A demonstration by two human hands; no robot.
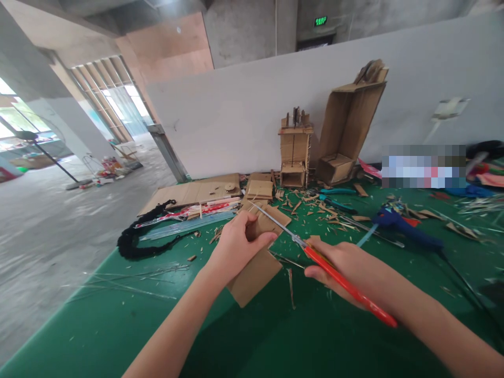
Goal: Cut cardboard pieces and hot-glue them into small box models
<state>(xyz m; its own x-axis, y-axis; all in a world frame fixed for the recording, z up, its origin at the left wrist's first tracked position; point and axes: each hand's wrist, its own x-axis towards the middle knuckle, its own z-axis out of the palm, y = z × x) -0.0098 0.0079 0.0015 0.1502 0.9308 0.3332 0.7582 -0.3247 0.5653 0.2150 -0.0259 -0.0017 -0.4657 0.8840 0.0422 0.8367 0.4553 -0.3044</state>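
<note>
My left hand [238,244] pinches a brown cardboard piece [255,273] and holds it just above the green table [118,315]. My right hand [342,268] grips red-handled scissors [346,286], whose long metal blades [275,223] reach up and left across the top edge of the cardboard, next to my left fingers. Whether the blades are parted I cannot tell. Small cardboard scraps [315,210] lie scattered behind both hands.
A blue glue gun [401,226] with its cord lies right of my hands. Teal pliers [336,197], flat cardboard sheets [197,191], a black cord [137,239] and clear sticks [185,226] lie around. Two cardboard models [295,155] [346,131] stand against the white wall.
</note>
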